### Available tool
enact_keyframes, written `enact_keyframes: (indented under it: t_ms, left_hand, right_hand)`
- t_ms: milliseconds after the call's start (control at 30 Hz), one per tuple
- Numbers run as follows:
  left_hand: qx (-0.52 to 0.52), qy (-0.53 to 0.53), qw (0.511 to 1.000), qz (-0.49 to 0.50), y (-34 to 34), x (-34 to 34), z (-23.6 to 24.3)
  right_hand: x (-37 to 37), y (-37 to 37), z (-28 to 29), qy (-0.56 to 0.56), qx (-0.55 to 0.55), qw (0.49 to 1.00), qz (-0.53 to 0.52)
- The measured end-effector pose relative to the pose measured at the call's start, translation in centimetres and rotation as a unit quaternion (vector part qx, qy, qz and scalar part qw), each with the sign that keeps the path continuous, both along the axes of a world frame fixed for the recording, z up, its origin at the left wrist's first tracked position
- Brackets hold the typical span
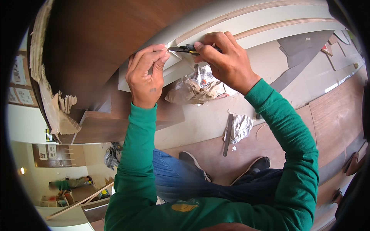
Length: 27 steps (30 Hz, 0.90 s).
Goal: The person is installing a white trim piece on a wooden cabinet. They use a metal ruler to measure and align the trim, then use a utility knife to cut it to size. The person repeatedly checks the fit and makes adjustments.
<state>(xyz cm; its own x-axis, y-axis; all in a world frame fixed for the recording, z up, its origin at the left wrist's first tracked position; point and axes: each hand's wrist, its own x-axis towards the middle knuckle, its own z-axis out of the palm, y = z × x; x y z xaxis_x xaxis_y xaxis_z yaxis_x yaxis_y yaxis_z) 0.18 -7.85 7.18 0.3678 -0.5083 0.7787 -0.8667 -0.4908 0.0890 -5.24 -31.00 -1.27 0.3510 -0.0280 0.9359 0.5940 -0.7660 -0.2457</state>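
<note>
My right hand grips a black and yellow utility knife, its dark blade pointing left. At the blade's tip, the thumb and fingertips of my left hand are pinched together; what they hold, if anything, is too small to make out. Just behind the fingertips is the edge of a white panel. Both hands are raised over a white cabinet part with pale wooden edges.
A brown wooden panel fills the upper left, with torn cardboard along its side. Below my hands lie a crumpled paper bag, a metal ruler and crumpled white plastic. Another person is far off at lower left.
</note>
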Motion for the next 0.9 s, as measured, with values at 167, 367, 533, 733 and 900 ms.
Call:
enact_keyframes:
  t_ms: [167, 367, 533, 733, 900]
  left_hand:
    - [-0.032, 0.029, 0.999, -0.003, 0.0, -0.6, 0.6]
    - [0.017, -0.134, 0.988, -0.073, 0.6, 2.1, -0.5]
    - [0.007, -0.152, 0.985, -0.080, 0.2, 1.9, -1.1]
    - [-0.008, -0.186, 0.979, -0.084, 0.1, 1.6, -0.7]
    - [-0.017, -0.199, 0.976, -0.088, 0.0, 1.8, -0.7]
  right_hand:
    - [-0.9, -0.2, 0.8, -0.035, 0.122, 0.992, 0.017]
    - [-6.0, -4.0, -6.3, 0.307, -0.063, 0.927, 0.206]
    - [-11.1, -1.8, -22.0, 0.561, -0.016, 0.813, 0.155]
    - [-17.9, 0.9, -33.0, 0.611, 0.141, 0.777, -0.055]
    - [-17.2, 2.5, -30.7, 0.588, -0.033, 0.798, -0.128]
